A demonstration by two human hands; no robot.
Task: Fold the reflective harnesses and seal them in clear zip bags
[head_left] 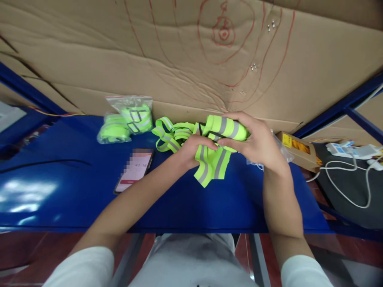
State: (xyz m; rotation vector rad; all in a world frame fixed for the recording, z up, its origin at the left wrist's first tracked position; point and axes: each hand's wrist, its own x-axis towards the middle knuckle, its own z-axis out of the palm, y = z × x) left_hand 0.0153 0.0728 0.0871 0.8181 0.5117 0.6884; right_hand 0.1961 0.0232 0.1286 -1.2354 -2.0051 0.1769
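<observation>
Neon-yellow reflective strap (220, 125) with grey stripes is bundled in a thick roll, held by both hands above the blue table. My right hand (254, 137) wraps round the roll's right end, thumb across its front. My left hand (199, 149) is closed on the strap's left side near a black buckle, its thumb pointing right. Two strap ends hang down below the hands. Behind my left hand, more looped neon strap (167, 135) lies on the table. Further left are clear bags (140, 115) of rolled neon straps, black buckles showing in one.
A phone (134, 169) lies on the blue table (179, 203) beside my left forearm. Cardboard (179, 59) with red drawn lines stands along the back. To the right are a clear plastic bag (283, 149), a small cardboard box (299, 151) and white cables (347, 187).
</observation>
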